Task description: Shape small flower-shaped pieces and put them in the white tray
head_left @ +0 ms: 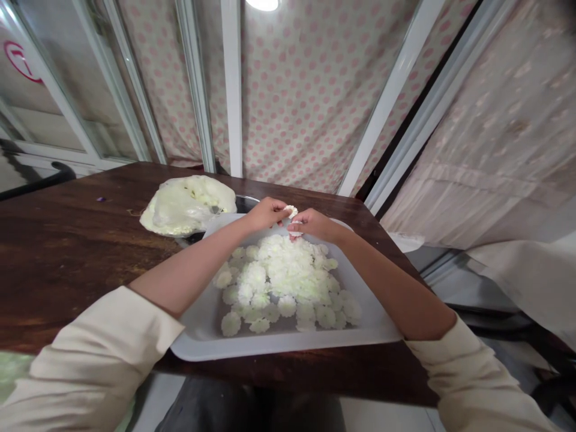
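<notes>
A grey tray (202,324) on the dark wooden table (67,252) holds a heap of several white flowers (283,279). Both my hands meet above the tray's far side. My left hand (265,213) pinches a small white flower (291,210) between its fingertips. My right hand (312,225) is closed with its fingers curled beside that flower, and something small and white shows at its fingertips; I cannot make out what it is. Both forearms reach over the tray, in cream sleeves.
A clear plastic bag (189,204) of white flowers lies behind the tray on the left, partly over a dark bowl (245,203). Dotted curtains (315,90) and window frames stand behind the table. The table's right edge drops to pale cloth (517,180).
</notes>
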A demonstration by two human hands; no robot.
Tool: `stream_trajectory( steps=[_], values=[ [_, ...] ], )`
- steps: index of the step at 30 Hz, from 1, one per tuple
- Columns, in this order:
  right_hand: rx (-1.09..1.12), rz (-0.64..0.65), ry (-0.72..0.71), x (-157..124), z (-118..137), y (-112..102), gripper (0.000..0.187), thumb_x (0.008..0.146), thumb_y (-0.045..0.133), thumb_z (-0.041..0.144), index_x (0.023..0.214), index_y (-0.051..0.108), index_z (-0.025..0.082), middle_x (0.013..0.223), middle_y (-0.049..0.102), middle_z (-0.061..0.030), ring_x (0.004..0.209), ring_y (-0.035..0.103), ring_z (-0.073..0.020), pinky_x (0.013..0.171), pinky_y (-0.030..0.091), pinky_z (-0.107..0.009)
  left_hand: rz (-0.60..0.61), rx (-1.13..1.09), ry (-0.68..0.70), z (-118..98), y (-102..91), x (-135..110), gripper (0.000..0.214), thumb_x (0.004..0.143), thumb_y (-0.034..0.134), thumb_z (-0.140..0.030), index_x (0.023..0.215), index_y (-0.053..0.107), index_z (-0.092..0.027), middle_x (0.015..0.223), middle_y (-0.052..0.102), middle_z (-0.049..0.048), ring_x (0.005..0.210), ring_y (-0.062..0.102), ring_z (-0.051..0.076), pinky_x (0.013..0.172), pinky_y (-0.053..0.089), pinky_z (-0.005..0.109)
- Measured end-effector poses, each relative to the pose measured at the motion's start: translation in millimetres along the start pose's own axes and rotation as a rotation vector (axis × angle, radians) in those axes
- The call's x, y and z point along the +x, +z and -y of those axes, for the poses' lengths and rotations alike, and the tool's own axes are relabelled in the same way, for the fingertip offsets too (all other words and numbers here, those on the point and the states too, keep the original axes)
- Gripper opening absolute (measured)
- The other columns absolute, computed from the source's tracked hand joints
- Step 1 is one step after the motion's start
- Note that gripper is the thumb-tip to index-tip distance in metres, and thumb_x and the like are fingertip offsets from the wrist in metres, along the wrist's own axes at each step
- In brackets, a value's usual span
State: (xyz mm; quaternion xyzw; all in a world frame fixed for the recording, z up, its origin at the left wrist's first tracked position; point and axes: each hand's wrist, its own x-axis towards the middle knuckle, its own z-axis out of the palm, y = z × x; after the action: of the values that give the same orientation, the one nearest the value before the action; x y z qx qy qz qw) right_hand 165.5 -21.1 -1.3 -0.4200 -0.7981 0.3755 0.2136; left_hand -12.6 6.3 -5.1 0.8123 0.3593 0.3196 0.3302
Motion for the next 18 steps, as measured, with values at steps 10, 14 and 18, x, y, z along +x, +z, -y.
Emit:
stream_trajectory(
  steps=[10, 14, 18],
  values=[
    [0.01, 0.046, 0.038, 0.4, -2.6, -1.3, 0.037, 0.073, 0.063, 0.043, 0.053, 0.049, 0.016, 0.036, 0.047, 0.0033, 0.046, 0.059, -0.0129, 0.044, 0.033, -0.02, -0.029, 0.05, 0.036, -0.5, -0.5, 0.6, 0.029, 0.078, 0.053, -0.034, 0.061, 0.061, -0.012, 0.044, 0.05, -0.0032, 0.041, 0.039, 0.005, 0.044, 0.029, 0.017],
    [0.009, 0.027, 0.032, -3.1, 3.4, 0.7, 0.04, 0.075, 0.061, 0.047, 0.052, 0.051, 0.015, 0.036, 0.046, 0.0013, 0.042, 0.055, -0.0119, 0.041, 0.03, -0.021, -0.042, 0.06, 0.039, -0.3, -0.6, 0.5, 0.03, 0.078, 0.053, -0.034, 0.058, 0.06, -0.012, 0.043, 0.047, -0.0036, 0.042, 0.037, 0.004, 0.044, 0.028, 0.018],
    [-0.031, -0.011, 0.11, -2.7, 3.1, 1.5, 0.059, 0.081, 0.043, 0.062, 0.048, 0.053, 0.014, 0.04, 0.054, -0.0053, 0.037, 0.05, -0.0105, 0.04, 0.033, -0.023, -0.041, 0.063, 0.052, 2.9, -0.9, 1.8, 0.031, 0.078, 0.052, -0.034, 0.057, 0.058, -0.012, 0.047, 0.052, -0.0019, 0.043, 0.039, 0.004, 0.045, 0.028, 0.018]
  ],
)
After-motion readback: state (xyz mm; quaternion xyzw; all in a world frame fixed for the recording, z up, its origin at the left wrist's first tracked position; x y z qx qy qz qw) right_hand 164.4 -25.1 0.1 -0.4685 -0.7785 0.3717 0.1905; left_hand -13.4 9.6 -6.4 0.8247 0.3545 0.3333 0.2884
